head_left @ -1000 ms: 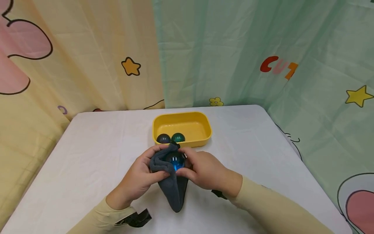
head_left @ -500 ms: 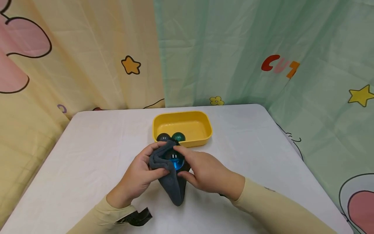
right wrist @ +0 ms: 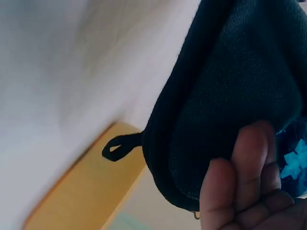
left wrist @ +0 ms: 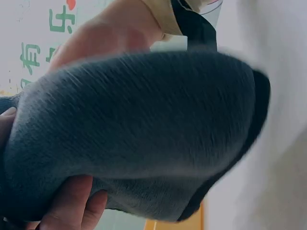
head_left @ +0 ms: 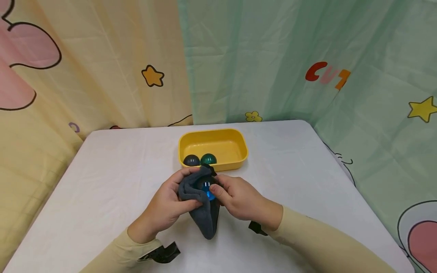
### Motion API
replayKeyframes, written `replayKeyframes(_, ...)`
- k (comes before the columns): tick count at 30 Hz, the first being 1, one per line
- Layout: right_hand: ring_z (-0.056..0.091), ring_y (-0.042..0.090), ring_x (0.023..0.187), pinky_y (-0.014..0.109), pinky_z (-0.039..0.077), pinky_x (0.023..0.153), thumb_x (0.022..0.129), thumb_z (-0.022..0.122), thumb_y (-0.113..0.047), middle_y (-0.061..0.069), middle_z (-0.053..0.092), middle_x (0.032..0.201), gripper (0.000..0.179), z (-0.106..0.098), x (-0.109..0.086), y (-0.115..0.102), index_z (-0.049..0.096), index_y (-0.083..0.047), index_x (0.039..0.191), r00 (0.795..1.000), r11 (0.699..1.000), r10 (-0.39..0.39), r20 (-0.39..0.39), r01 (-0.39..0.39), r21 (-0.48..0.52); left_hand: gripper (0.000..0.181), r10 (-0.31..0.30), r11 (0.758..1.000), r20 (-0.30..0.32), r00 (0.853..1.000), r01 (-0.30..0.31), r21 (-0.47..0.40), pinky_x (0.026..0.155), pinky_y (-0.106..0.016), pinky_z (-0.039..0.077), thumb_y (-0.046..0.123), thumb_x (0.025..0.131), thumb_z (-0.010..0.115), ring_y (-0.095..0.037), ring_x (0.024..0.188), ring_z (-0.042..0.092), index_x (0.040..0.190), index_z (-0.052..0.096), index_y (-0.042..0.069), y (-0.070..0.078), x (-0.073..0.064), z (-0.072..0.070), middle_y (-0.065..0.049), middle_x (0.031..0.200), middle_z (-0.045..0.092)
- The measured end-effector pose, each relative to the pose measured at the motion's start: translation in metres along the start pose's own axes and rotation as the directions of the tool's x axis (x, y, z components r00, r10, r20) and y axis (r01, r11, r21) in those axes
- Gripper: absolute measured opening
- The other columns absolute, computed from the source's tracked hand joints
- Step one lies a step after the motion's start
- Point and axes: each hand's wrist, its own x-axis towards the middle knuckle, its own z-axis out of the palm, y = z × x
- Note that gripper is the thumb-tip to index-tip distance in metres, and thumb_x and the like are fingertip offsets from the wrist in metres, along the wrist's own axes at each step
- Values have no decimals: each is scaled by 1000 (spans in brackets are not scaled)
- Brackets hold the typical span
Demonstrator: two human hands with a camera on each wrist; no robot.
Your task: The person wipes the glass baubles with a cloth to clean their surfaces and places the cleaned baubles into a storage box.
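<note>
A clear blue ball (head_left: 206, 185) sits in the folds of a dark grey-blue towel (head_left: 203, 222), whose lower end hangs in a point above the table. My left hand (head_left: 167, 206) grips the bunched towel from the left, with the thumb in front. From the right, my right hand (head_left: 244, 199) holds the ball, its thumb lying across the front. In the right wrist view, fingertips (right wrist: 252, 148) of that hand press the towel beside the ball, which shows a pale blue shape inside. The towel (left wrist: 139, 115) fills most of the left wrist view and hides the ball there.
Just beyond my hands stands a yellow tray (head_left: 235, 166). Inside it, near the front left, lie a dark grey ball (head_left: 191, 160) and a green ball (head_left: 208, 159). The white-covered table (head_left: 112, 182) is backed by patterned curtains (head_left: 252, 68).
My right thumb has gone from the ball's lower edge, then off it, to across its front. The right fingers have shifted around the ball; the left hand keeps its grip on the towel.
</note>
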Motion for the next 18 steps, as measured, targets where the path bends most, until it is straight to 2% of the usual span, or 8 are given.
replayKeyframes(2,62,10,86,26,58,78,112,49,-38,-1,71,102,39,0,-1,-1,55,-10,139,1000,998,-29,4,29,-60,70,6,1000,-11,1000,-6,9,99,-30,60,-8,92,73,-15,122,67,153,38,-1,0,0,-1,-31,152,47)
replayKeyframes(4,64,11,95,27,59,86,110,55,-38,1,72,121,57,0,-3,-2,38,-10,156,998,988,-64,24,67,-140,69,9,1000,-32,999,-8,20,99,-29,60,-8,93,72,-14,123,67,152,38,-1,1,-1,-3,-27,150,50)
replayKeyframes(7,69,14,109,31,60,98,106,64,-37,3,66,143,75,-2,-4,-3,24,-12,164,991,949,-121,55,132,-287,66,17,999,-65,998,-15,34,98,-27,60,-6,94,71,-12,123,67,151,39,-1,1,-1,-5,-17,146,56)
replayKeyframes(10,72,16,109,34,60,101,102,71,-31,5,70,139,73,-2,-4,-1,32,-9,161,969,857,-245,26,229,-462,65,18,1000,-60,998,-18,12,98,-27,60,-6,94,71,-12,121,67,151,40,1,1,-1,-7,-9,142,60)
replayKeyframes(13,72,15,91,31,62,90,100,74,-29,3,78,112,66,-2,-5,1,42,-5,153,938,772,-346,-14,276,-573,65,18,999,-23,1000,-19,-27,99,-28,60,-7,95,70,-13,122,67,152,40,2,0,0,-5,-9,143,59)
replayKeyframes(14,69,13,83,29,62,84,100,74,-29,2,78,102,65,-2,-5,0,43,-4,151,940,776,-341,-24,267,-571,65,18,999,-13,1000,-19,-35,99,-28,60,-7,95,70,-13,122,67,152,40,3,0,0,-5,-9,144,59)
replayKeyframes(15,66,11,76,26,61,77,100,73,-30,0,76,94,64,-2,-5,0,43,-3,150,948,800,-317,-27,252,-544,65,19,999,-5,1000,-19,-38,98,-29,61,-7,95,70,-14,122,67,152,41,4,0,1,-4,-11,145,58)
replayKeyframes(18,58,8,65,22,55,63,105,67,-30,-2,68,80,53,-3,-4,-2,46,-2,145,986,934,-167,-12,154,-321,66,20,999,2,1000,-20,-48,98,-29,61,-8,95,70,-15,121,68,153,41,3,0,1,-2,-18,147,56)
